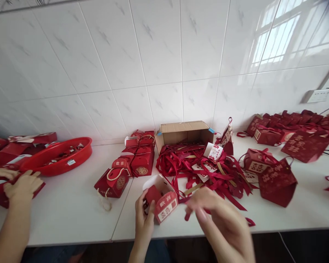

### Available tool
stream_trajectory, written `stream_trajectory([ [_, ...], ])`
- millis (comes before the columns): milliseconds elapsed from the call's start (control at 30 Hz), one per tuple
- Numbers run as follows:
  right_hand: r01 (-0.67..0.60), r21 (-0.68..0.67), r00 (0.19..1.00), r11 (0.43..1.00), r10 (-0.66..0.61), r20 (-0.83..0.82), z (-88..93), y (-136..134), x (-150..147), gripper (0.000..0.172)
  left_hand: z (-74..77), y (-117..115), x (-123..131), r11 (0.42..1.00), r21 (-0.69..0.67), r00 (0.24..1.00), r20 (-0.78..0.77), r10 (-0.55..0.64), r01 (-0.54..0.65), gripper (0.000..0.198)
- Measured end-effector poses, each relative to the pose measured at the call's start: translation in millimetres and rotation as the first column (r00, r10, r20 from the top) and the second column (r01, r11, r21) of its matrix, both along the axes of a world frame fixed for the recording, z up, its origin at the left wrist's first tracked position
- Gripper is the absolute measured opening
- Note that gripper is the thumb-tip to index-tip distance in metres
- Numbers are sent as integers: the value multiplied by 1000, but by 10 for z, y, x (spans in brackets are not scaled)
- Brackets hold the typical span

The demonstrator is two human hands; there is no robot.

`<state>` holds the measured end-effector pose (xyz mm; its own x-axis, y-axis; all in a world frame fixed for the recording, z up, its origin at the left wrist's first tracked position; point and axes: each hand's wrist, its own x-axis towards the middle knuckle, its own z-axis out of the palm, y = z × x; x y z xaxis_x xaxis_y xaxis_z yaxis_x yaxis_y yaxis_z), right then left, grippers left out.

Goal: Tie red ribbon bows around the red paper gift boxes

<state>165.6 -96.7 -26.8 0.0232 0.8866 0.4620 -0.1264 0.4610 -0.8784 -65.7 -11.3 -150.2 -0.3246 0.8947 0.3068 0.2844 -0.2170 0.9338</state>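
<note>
My left fingers point(151, 212) grip a small red box point(167, 209) near the front edge of the desk point(74, 215), thumb on the near side. Its top is open and the pale inside shows. My right fingers point(205, 220) are curled just right of it, thumb near the index finger; a bit of red shows at their tips, but they are blurred and I cannot tell whether they pinch it.

Beyond the box, a heap of red ribbons point(181, 160) spills from a carton point(185, 128) lying against the wall, with white tags point(214, 151) among them. To the left sit corded boxes point(117, 182), then a red basin point(83, 157) holding small things. A co-worker's hand point(23, 186) rests on another box at far left. Red packets point(278, 182) stand to the right.
</note>
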Motion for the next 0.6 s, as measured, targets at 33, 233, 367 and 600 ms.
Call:
stream_trajectory([
  [33, 34, -18, 999, 999, -34, 11, 71, 106, -44, 27, -24, 23, 26, 996, 60, 996, -64, 65, -61, 53],
  [233, 42, -80, 996, 996, -35, 85, 232, 247, -178, 22, -180, 152, 81, 960, 224, 925, -300, 233, -169, 61],
  [367, 61, -111, 988, 992, -44, 146, 111, 132, -98, 27, -166, 160, 80, 977, 105, 945, -253, 207, -186, 63],
  [600, -214, -207, 700, 955, 298, 649, -977, -12, -220, 35, -179, 201, 26, 982, 46, 946, -263, 188, -182, 47],
])
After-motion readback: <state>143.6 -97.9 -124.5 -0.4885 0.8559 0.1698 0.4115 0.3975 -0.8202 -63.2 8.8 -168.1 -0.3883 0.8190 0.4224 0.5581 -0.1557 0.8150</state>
